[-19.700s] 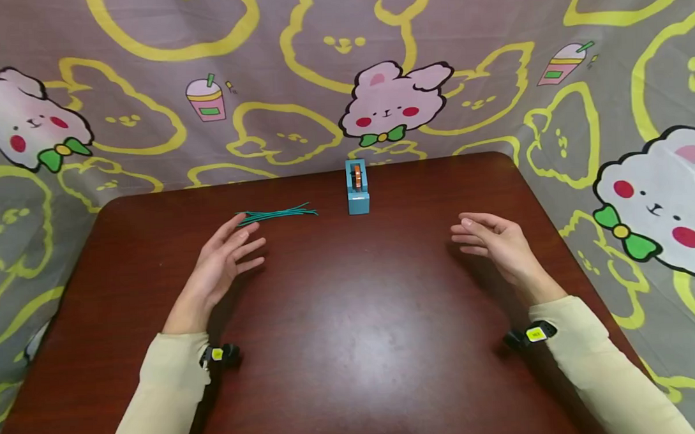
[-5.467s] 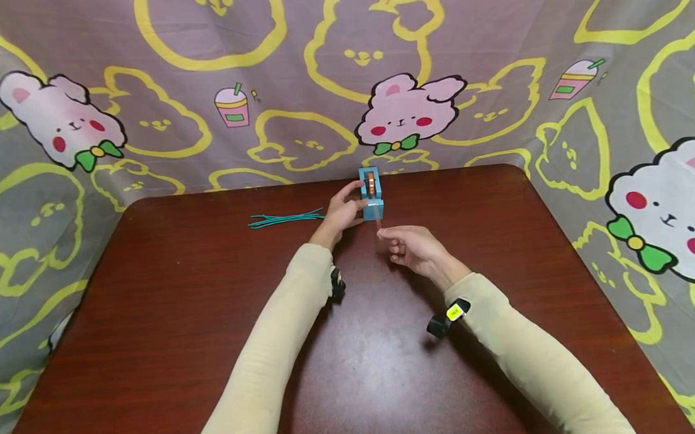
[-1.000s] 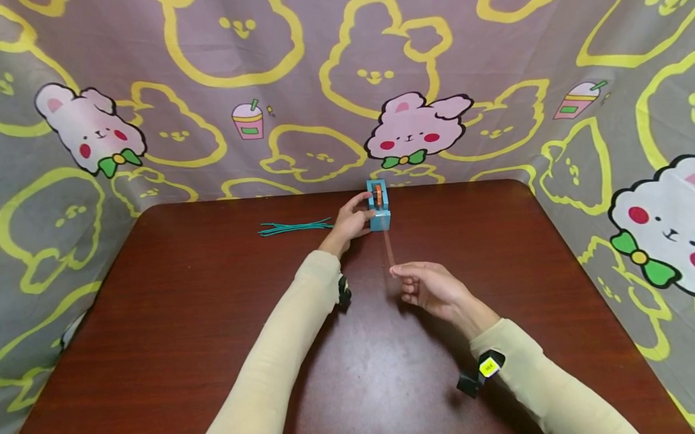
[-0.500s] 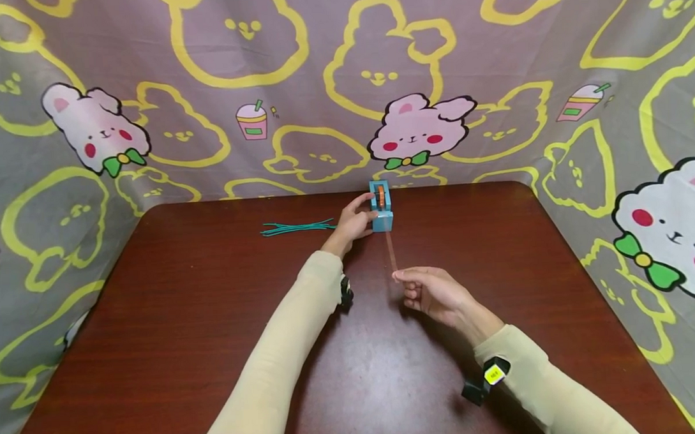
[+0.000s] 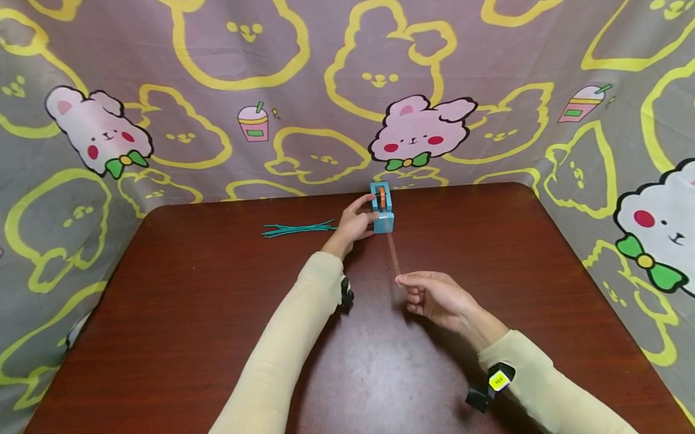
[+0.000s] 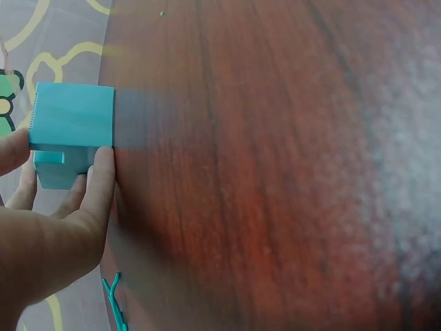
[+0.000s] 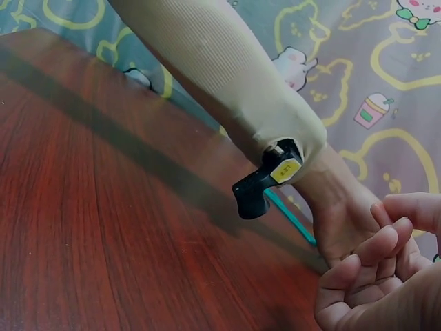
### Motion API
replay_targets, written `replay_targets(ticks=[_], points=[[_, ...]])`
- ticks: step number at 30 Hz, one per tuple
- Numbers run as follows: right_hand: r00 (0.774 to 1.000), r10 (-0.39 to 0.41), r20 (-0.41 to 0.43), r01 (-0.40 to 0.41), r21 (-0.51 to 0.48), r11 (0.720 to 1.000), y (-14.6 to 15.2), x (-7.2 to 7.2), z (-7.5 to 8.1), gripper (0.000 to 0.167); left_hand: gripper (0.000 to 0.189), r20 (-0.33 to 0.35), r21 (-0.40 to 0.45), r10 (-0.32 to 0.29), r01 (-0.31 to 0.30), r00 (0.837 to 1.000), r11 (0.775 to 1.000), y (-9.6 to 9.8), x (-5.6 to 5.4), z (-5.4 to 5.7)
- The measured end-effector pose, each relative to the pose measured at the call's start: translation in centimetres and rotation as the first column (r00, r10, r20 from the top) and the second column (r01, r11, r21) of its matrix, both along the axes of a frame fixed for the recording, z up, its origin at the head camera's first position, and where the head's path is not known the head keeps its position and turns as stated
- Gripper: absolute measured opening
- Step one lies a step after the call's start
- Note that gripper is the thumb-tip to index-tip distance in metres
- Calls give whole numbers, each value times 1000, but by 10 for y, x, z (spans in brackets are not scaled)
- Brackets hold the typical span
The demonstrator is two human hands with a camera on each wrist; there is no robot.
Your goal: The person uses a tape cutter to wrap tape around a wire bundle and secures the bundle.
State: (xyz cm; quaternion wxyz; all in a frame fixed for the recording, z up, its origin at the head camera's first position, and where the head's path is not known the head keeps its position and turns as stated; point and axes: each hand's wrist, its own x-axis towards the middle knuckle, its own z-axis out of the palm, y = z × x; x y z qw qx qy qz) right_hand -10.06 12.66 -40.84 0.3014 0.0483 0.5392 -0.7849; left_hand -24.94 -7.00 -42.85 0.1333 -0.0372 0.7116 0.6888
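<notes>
A blue tape dispenser [image 5: 384, 223] with an orange-brown roll [image 5: 382, 197] stands at the table's far edge. My left hand [image 5: 355, 224] grips its left side; in the left wrist view its fingers spread along the blue body [image 6: 72, 114]. From the dispenser's front a clear strip of tape [image 5: 393, 254] stretches toward me, straight and above the table. My right hand [image 5: 439, 297] pinches the strip's end between thumb and forefinger, the other fingers curled in. The right wrist view shows this right hand [image 7: 386, 289] close up, with the left forearm behind it.
Several thin teal strands [image 5: 299, 228] lie in a loose bunch left of the left hand. The brown table [image 5: 184, 325] meets a patterned curtain [image 5: 315, 103] at the back and sides. A black wrist camera [image 5: 491, 384] sits on the right sleeve.
Early on both hands were apart and held nothing. Since then my left hand has gripped the dispenser, and my right has drawn the tape toward me, the strip growing longer, slightly so in the last second.
</notes>
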Motion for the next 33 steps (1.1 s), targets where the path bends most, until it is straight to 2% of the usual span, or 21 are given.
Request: replay_targets(ticks=[7, 14, 18, 21, 25, 27, 30, 33], points=[[1000, -13, 16, 13, -5, 1000, 1, 1, -3, 18, 49, -21, -2, -24, 24, 999, 1000, -3, 2, 3], [1000, -8, 13, 8, -9, 1000, 0, 2, -2, 17, 50, -91, -3, -15, 15, 996, 1000, -7, 9, -6], [1000, -6, 9, 6, 1, 1000, 0, 4, -4, 17, 49, -120, 13, -4, 5, 993, 1000, -10, 16, -7], [1000, 3, 5, -3, 4, 1000, 0, 6, -6, 15, 47, -155, -7, -11, 10, 988, 1000, -16, 18, -6], [1000, 13, 1, -13, 5, 1000, 1, 8, -9, 12, 42, -226, -43, -21, 12, 974, 999, -29, 17, -6], [1000, 16, -1, -16, 7, 1000, 2, 8, -10, 11, 39, -274, -68, -26, 7, 961, 998, -38, 16, -4], [1000, 13, 3, -14, 10, 1000, 1, 9, -11, 10, 35, -348, -157, -44, -12, 936, 987, -57, 14, -1], [1000, 11, 11, -11, 16, 1000, 1, 10, -12, 9, 36, -396, -266, -81, -30, 915, 963, -79, 13, 3]])
